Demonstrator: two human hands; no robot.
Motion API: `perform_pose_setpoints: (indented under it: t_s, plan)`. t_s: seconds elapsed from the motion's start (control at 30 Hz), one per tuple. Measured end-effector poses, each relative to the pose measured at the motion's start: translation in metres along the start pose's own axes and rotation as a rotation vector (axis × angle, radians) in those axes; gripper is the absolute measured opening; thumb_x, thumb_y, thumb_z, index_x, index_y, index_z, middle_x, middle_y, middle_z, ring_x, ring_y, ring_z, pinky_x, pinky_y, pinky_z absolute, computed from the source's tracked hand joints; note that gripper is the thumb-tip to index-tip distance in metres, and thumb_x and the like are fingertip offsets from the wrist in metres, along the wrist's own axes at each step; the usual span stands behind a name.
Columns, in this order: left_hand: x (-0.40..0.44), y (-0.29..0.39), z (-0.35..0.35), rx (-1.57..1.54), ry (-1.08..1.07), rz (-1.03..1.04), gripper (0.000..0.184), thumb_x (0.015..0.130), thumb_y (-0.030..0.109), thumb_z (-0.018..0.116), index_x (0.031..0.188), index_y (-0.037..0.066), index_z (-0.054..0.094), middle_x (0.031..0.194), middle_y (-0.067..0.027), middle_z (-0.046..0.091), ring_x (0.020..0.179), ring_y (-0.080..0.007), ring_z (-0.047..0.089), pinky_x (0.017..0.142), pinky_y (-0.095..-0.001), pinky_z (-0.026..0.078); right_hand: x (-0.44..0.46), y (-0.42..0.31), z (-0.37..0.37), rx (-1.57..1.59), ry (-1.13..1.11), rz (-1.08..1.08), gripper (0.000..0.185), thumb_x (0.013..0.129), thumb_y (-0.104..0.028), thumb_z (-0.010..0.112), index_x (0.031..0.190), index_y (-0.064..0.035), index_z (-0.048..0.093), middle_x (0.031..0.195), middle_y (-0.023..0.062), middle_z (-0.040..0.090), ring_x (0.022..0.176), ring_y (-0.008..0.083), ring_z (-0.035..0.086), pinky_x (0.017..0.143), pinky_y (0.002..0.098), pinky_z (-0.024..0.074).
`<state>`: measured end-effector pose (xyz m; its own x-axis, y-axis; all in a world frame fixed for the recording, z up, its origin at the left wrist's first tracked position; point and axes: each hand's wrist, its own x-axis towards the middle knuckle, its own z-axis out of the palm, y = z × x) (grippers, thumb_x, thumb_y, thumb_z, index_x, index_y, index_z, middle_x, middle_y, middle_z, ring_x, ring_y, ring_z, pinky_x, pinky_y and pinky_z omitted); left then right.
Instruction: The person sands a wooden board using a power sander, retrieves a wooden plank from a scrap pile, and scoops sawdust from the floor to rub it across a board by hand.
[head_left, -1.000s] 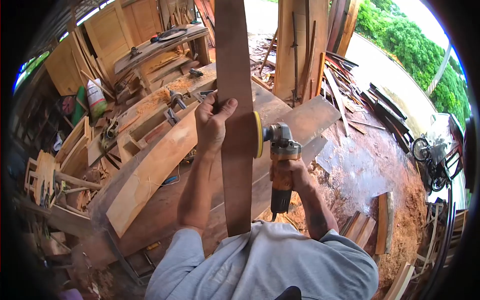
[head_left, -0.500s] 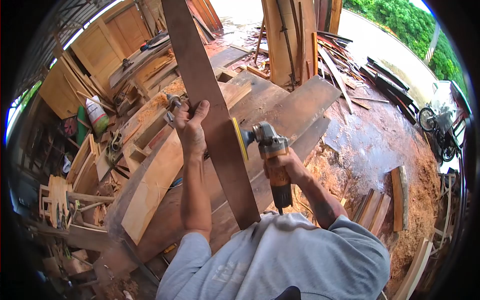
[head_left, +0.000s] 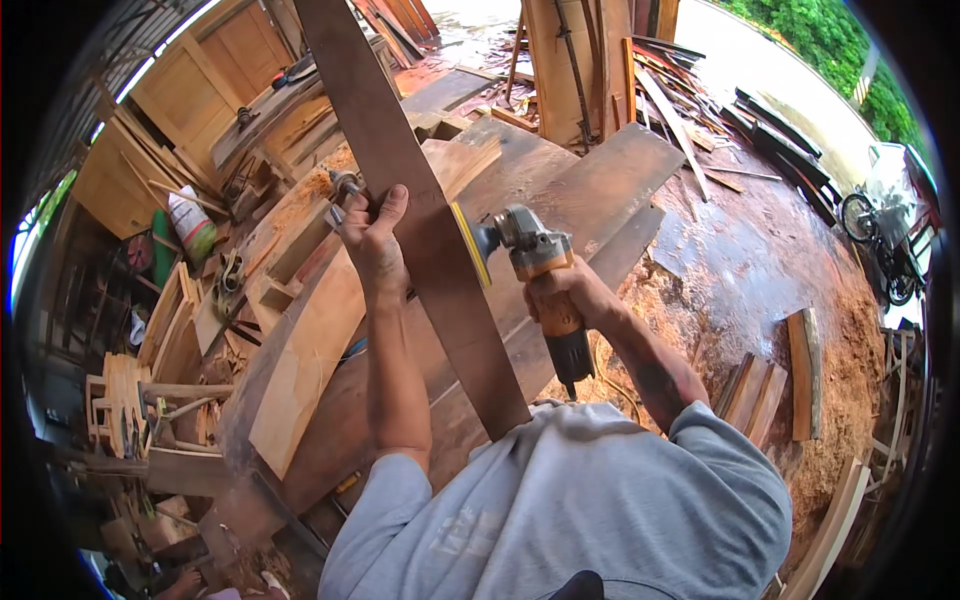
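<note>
A long brown wooden board (head_left: 437, 265) stands slanted up from my shirt. My left hand (head_left: 373, 245) is closed on its left edge, thumb lying over the near face and the other fingers partly hidden behind. In my right hand (head_left: 583, 292) is an angle grinder (head_left: 560, 318), gripped round its orange and black body. Its yellow-edged sanding disc (head_left: 470, 245) meets the board's right edge, almost level with my left hand. Behind my left fingers is a metal clamp-like part (head_left: 345, 183), which I cannot make out fully.
Wide dark planks (head_left: 610, 185) lie beneath the board. A pale plank (head_left: 310, 375) rests to the left. Sawdust (head_left: 835, 400) covers the floor at right, near short timber pieces (head_left: 803, 375). Scrap strips (head_left: 685, 120) are piled farther back, and a motorcycle (head_left: 880, 240) stands far right.
The grinder has shifted slightly up along the board's edge, its rear end swinging right. The board's top leans a little farther left. Both hands keep their grips.
</note>
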<state>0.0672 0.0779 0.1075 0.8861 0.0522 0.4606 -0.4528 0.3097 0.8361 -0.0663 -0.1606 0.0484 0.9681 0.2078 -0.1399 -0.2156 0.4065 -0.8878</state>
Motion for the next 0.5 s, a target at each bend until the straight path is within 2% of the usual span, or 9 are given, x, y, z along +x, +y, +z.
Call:
perform_pose_setpoints:
  t_s: [0.2,0.3,0.4,0.5]
  plan:
    - [0.001,-0.002,-0.015,-0.080,0.052,-0.074,0.019,0.090,0.011,0.072,0.107,0.002,0.070,0.100,-0.0022,0.070,0.088,-0.0108,0.062,0.086,-0.0261,0.047,-0.008,0.026,-0.002,-0.005,-0.005,0.111,0.030,0.070,-0.013,0.073,0.096,-0.0017,0.064,0.076,0.0100,0.064,0.065,0.0218,0.065,0.062,0.0364,0.0542]
    - [-0.002,-0.008,-0.017,-0.081,0.053,-0.086,0.019,0.090,0.011,0.071,0.106,0.002,0.070,0.099,-0.0024,0.070,0.088,-0.0114,0.063,0.086,-0.0265,0.047,0.003,0.020,-0.001,-0.030,0.006,0.056,0.029,0.072,-0.014,0.073,0.098,-0.0021,0.065,0.075,0.0082,0.064,0.065,0.0209,0.064,0.063,0.0356,0.0535]
    - [0.001,-0.015,-0.018,-0.094,0.036,-0.071,0.021,0.086,0.007,0.075,0.106,0.002,0.070,0.100,-0.0012,0.070,0.089,-0.0088,0.060,0.089,-0.0242,0.044,0.023,0.010,0.000,-0.010,0.010,0.023,0.030,0.074,-0.015,0.072,0.100,-0.0013,0.061,0.077,0.0114,0.066,0.063,0.0237,0.066,0.060,0.0368,0.0552]
    - [0.005,-0.028,-0.022,-0.041,0.058,-0.104,0.016,0.084,0.009,0.077,0.098,0.002,0.072,0.095,0.0000,0.069,0.086,-0.0087,0.060,0.087,-0.0234,0.044,0.035,0.004,0.001,-0.011,0.029,0.033,0.030,0.075,-0.015,0.071,0.099,-0.0012,0.061,0.077,0.0117,0.066,0.063,0.0238,0.066,0.059,0.0368,0.0549]
